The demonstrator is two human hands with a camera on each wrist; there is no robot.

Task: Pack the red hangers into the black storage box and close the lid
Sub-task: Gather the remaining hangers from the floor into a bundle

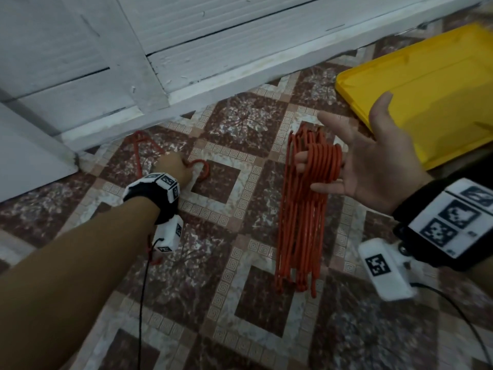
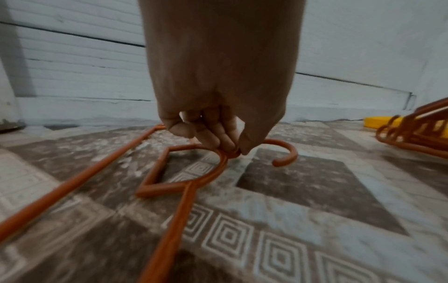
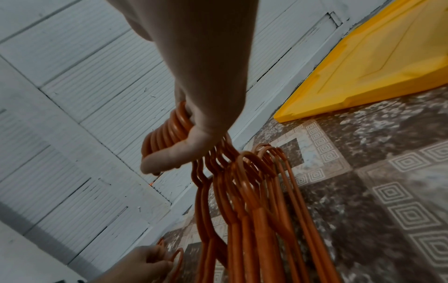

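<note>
A single red hanger point(image 1: 205, 169) lies flat on the patterned floor by the white wall. My left hand point(image 1: 176, 166) reaches down to it, and thumb and fingers pinch its neck just below the hook point(image 2: 232, 147). My right hand point(image 1: 373, 166) is held palm up with fingers spread. A bundle of several red hangers point(image 1: 301, 222) hangs by its hooks over the middle fingers point(image 3: 169, 159), and the bundle's point(image 3: 242, 210) lower ends reach toward the floor. The black storage box is not in view.
A yellow lid point(image 1: 426, 89) lies on the tiled floor at the right, behind my right hand. White panelled doors and a skirting board point(image 1: 186, 49) run along the far side. Camera cables trail from both wrists.
</note>
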